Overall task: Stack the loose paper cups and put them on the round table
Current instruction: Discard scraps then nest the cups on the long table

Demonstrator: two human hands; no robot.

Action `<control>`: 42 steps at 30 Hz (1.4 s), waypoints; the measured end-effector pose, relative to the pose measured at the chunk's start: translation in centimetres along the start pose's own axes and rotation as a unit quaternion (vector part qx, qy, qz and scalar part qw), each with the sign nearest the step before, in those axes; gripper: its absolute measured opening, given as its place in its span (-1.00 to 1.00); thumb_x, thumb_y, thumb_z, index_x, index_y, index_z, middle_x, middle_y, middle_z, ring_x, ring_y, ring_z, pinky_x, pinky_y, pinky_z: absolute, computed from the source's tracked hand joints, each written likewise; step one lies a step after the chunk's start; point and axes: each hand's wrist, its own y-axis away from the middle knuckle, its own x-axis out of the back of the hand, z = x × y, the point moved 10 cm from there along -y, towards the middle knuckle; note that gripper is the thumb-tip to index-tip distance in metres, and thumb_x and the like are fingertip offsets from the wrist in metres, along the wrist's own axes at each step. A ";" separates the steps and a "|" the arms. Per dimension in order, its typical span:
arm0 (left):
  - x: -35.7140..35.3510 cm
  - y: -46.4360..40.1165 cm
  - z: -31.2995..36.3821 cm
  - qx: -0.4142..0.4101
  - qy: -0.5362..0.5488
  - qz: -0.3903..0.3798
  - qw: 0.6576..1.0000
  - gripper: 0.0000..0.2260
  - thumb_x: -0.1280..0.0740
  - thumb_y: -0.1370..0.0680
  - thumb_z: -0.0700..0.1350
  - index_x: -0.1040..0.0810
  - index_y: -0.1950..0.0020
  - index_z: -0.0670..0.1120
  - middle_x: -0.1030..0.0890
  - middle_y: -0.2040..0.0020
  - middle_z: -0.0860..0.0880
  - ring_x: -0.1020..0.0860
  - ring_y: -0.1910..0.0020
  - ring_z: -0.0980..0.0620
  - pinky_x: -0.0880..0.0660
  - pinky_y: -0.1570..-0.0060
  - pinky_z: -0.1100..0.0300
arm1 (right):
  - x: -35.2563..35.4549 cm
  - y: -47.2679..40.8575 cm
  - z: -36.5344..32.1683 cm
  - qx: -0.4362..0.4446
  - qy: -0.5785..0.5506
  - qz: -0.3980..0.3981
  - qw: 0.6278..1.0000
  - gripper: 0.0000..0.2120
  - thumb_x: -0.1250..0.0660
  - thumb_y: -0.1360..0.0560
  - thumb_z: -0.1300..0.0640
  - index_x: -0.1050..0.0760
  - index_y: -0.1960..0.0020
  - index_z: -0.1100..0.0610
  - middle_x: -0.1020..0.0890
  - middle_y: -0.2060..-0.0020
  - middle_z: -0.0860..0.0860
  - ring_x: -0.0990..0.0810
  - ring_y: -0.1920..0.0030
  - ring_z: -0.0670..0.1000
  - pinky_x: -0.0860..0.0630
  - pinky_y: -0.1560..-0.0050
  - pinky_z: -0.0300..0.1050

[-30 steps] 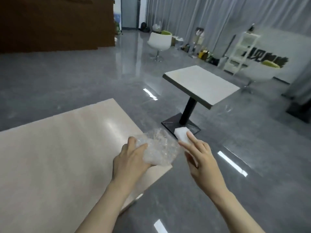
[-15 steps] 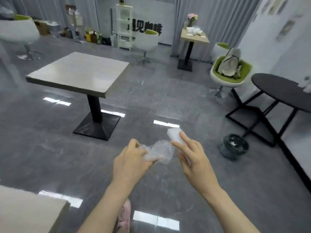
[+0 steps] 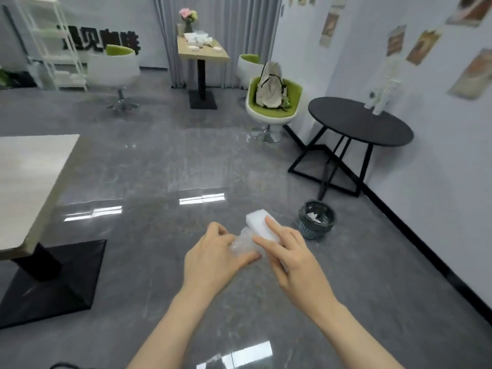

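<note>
We see bin (image 3: 315,219) on floor just right of hands, lined, white scrap inside. Left hand (image 3: 213,259) closed on crumpled clear wrap (image 3: 243,245); right hand (image 3: 291,258) clamped on white block (image 3: 259,227), hands touching. Round table (image 3: 359,123) far ahead-right, cup stack (image 3: 391,86) at its far edge. Square table (image 3: 29,182) left; green chair (image 3: 274,107) ahead, bag on seat.

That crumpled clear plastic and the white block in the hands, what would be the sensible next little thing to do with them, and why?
Probably step toward the waste bin and drop the clear plastic wrap in. The left hand grips the wrap, the right hand holds a white block, so neither is free for cups. The bin sits just ahead, near the round table.
</note>
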 end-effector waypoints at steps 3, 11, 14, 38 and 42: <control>-1.8 -5.1 1.8 -0.042 0.015 -0.026 0.999 -0.44 -0.16 -0.29 0.53 -0.58 0.10 0.11 -0.36 -0.01 0.19 -0.47 0.15 0.20 -0.32 0.27 0.21 | -0.1 -2.7 3.6 -0.033 0.022 0.012 0.999 -0.65 -0.34 -0.47 0.34 -0.58 -0.22 0.10 -0.41 -0.39 0.09 -0.47 -0.22 0.16 -0.58 0.02 0.05; -8.9 -18.4 9.4 -0.131 0.000 -0.031 0.991 -0.47 -0.14 -0.40 0.46 -0.59 -0.05 0.11 -0.38 -0.08 0.20 -0.52 0.03 0.16 -0.33 0.26 0.20 | 3.2 -6.0 18.6 -0.144 0.054 0.068 0.986 -0.64 -0.36 -0.49 0.35 -0.57 -0.24 0.07 -0.40 -0.40 0.03 -0.46 -0.21 0.09 -0.55 -0.04 -0.05; -12.0 -24.1 13.2 -0.126 -0.002 -0.020 0.992 -0.53 -0.19 -0.44 0.40 -0.59 0.03 0.05 -0.40 -0.09 0.15 -0.52 0.04 0.11 -0.32 0.30 0.19 | 5.4 -6.3 26.2 -0.182 0.059 0.073 0.979 -0.61 -0.36 -0.49 0.35 -0.56 -0.26 0.04 -0.40 -0.40 0.00 -0.45 -0.24 0.05 -0.54 -0.06 -0.08; -33.7 -65.8 31.6 -0.160 -0.048 -0.064 0.984 -0.48 -0.26 -0.55 0.19 -0.25 -0.49 0.21 -0.42 -0.08 0.02 -0.47 0.13 0.07 -0.37 0.31 0.19 | 7.3 -20.6 73.1 -0.341 0.042 0.029 0.939 -0.61 -0.37 -0.50 0.29 -0.55 -0.28 -0.01 -0.41 -0.38 -0.10 -0.46 -0.25 0.00 -0.53 -0.10 -0.10; -41.5 -73.1 34.1 -0.180 -0.066 -0.117 0.974 -0.46 -0.23 -0.58 0.16 -0.12 -0.52 0.27 -0.40 -0.07 0.06 -0.41 0.15 0.12 -0.33 0.32 0.23 | 4.2 -22.6 81.3 -0.380 0.024 0.025 0.924 -0.60 -0.37 -0.49 0.30 -0.55 -0.28 0.02 -0.43 -0.37 -0.07 -0.48 -0.22 0.01 -0.50 -0.10 -0.14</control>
